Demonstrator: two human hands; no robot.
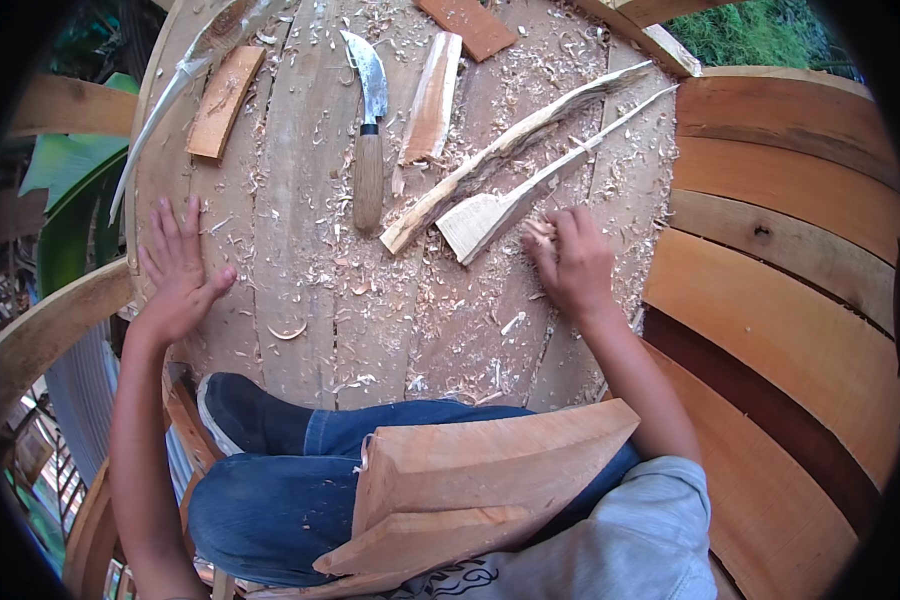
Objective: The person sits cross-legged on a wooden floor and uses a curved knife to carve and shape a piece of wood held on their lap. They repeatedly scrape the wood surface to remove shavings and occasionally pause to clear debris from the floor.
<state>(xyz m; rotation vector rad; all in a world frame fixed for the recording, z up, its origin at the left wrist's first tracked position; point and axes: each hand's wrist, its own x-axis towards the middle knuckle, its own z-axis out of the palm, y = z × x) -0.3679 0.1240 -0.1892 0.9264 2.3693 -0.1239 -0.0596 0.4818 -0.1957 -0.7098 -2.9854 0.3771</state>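
Note:
My left hand (175, 270) lies flat on the plank floor (295, 270), fingers spread, holding nothing. On the right, my right hand (578, 268) is curled closed around a small bunch of pale wood shavings (540, 236). Just beyond it lies a wedge-ended, tapering carved piece of wood (500, 213), with a long rough split stick (510, 150) alongside. A knife (369, 150) with a curved blade and wooden handle rests between my hands, farther off. Across my lap sits a large hewn wood block (480, 480) with angled faces; neither hand touches it.
Flat wood offcuts (226, 103) (432, 100) and a reddish piece (468, 25) lie at the far side. A pale, pointed carved length (185, 75) crosses the far left edge. Shavings litter the planks. Slatted wood walls (770, 290) curve along the right.

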